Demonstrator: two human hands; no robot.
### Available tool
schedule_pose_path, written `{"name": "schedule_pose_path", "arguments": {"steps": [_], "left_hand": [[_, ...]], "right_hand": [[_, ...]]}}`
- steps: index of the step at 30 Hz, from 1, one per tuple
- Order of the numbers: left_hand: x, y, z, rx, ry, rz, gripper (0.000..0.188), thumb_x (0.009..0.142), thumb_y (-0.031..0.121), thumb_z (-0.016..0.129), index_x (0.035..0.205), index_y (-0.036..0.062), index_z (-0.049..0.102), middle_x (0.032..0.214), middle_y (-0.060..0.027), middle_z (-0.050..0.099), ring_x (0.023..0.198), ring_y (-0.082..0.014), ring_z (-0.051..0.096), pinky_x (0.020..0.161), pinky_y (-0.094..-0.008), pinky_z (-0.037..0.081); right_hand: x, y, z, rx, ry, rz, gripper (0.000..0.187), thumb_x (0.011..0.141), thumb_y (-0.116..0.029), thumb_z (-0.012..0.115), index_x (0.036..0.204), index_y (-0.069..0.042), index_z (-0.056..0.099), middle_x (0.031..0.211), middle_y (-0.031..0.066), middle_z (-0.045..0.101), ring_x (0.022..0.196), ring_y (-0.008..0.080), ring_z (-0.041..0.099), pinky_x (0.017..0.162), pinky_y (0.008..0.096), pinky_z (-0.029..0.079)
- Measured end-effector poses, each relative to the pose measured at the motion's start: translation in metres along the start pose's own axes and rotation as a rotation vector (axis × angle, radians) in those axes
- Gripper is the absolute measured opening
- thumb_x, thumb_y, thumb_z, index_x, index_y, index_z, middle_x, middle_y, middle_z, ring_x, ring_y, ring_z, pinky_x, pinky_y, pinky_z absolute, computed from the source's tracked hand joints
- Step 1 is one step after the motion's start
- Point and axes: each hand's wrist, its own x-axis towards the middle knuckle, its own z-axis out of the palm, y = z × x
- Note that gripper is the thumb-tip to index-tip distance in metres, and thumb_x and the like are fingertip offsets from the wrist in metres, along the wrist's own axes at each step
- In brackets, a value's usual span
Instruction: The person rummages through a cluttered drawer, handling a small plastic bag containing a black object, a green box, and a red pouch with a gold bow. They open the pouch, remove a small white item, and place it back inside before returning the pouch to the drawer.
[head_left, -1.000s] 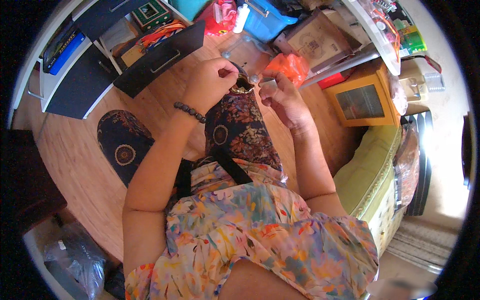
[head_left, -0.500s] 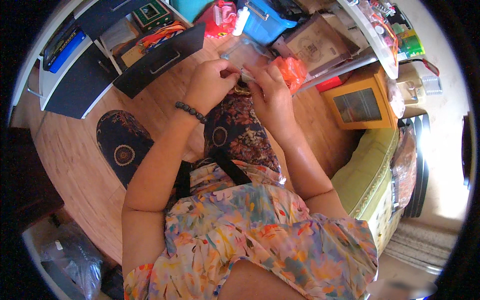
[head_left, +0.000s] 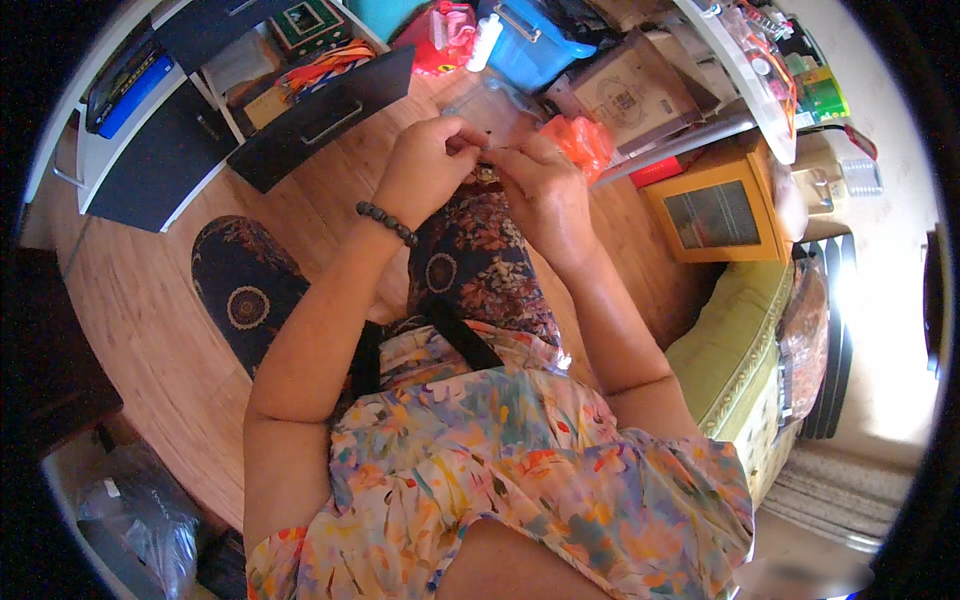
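Note:
My left hand (head_left: 425, 165), with a dark beaded bracelet (head_left: 386, 223) on its wrist, is raised over my knee with thumb and fingers pinched together. Close beside it, my right hand (head_left: 548, 190) is also closed, its fingertips meeting the left ones. Between and just below the fingertips shows a small gold-coloured object (head_left: 487, 173), too small and too covered to name. Which hand grips it is hard to see. Under the hands lies my knee in dark patterned cloth (head_left: 470, 250).
An open black drawer (head_left: 320, 130) holding cloth straps juts out at the left. Ahead are a clear plastic container (head_left: 490, 105), white bottle (head_left: 485, 42), blue bin (head_left: 530, 45) and orange-red bag (head_left: 580, 145). A wooden cabinet (head_left: 715, 215) and green sofa (head_left: 720, 330) stand right.
My right fingers have curled in and come closer to the left fingertips. A small white piece seen at the right fingers before is now out of sight. My left hand has barely moved.

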Motion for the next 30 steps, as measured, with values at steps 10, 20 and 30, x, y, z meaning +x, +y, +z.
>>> {"name": "schedule_pose_path", "arguments": {"steps": [10, 20, 30], "left_hand": [[-0.002, 0.004, -0.002, 0.012, 0.009, 0.048, 0.018, 0.076, 0.001, 0.061, 0.094, 0.0004, 0.062, 0.084, -0.0115, 0.065, 0.074, -0.0175, 0.063, 0.068, -0.0280, 0.050], [-0.004, -0.002, 0.000, -0.028, 0.002, 0.052, 0.019, 0.078, -0.001, 0.059, 0.096, 0.0000, 0.060, 0.082, -0.0099, 0.064, 0.071, -0.0159, 0.062, 0.059, -0.0257, 0.052], [-0.007, 0.005, -0.003, -0.047, 0.022, 0.020, 0.016, 0.078, -0.002, 0.057, 0.094, 0.0010, 0.061, 0.079, -0.0073, 0.063, 0.064, -0.0123, 0.059, 0.057, -0.0250, 0.049]], "right_hand": [[0.005, -0.011, -0.007, 0.048, -0.124, 0.119, 0.019, 0.071, -0.007, 0.062, 0.089, -0.004, 0.059, 0.079, 0.0142, 0.055, 0.076, 0.0327, 0.056, 0.065, 0.0414, 0.046], [-0.001, 0.002, -0.002, 0.054, -0.075, 0.063, 0.013, 0.069, -0.002, 0.060, 0.081, -0.004, 0.061, 0.079, 0.0134, 0.054, 0.077, 0.0325, 0.054, 0.068, 0.0401, 0.045], [0.000, 0.006, -0.003, 0.022, -0.097, 0.032, 0.012, 0.067, -0.003, 0.062, 0.079, -0.005, 0.062, 0.080, 0.0108, 0.058, 0.081, 0.0298, 0.057, 0.070, 0.0409, 0.044]]}}
